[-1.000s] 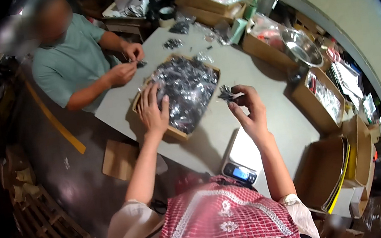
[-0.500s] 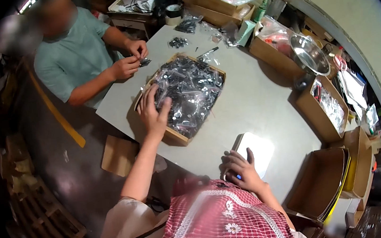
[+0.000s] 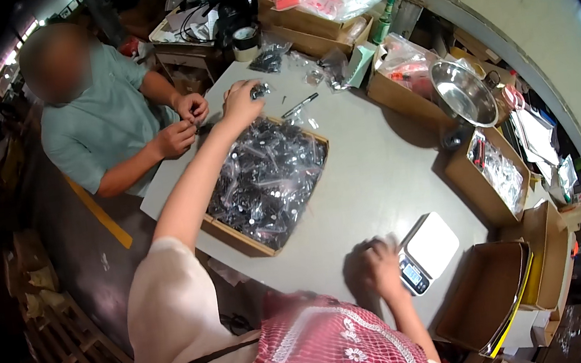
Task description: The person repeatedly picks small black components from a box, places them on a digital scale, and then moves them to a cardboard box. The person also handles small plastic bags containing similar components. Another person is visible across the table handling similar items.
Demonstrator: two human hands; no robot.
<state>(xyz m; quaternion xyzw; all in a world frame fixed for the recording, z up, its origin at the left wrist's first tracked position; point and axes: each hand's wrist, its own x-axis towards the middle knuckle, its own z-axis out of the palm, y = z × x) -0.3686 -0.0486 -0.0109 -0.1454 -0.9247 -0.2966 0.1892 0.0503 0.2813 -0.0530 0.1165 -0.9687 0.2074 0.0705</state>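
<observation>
My left hand (image 3: 241,106) reaches over the far side of a shallow box (image 3: 240,240) filled with clear bags of black parts (image 3: 268,177). Its fingers are curled down at a little heap of small black parts (image 3: 262,90) on the table, closed on some of them; the fingertips are partly hidden. Low on the table, my right hand (image 3: 384,269) is beside a white digital scale (image 3: 435,245), close to its display. Its blurred fingers look stretched out and hold nothing visible.
Across the left corner, a co-worker's hands (image 3: 184,128) hold something small and dark. A pen (image 3: 300,105) lies beyond the box. Along the right stand cardboard boxes (image 3: 484,281), a steel bowl (image 3: 464,92) and a box of plastic bags (image 3: 404,73). A tape roll (image 3: 245,40) sits at the far edge.
My left hand has moved from the box of bags to the small black parts beyond it. The scale has shifted right and turned, its display now uncovered; my right hand is beside it.
</observation>
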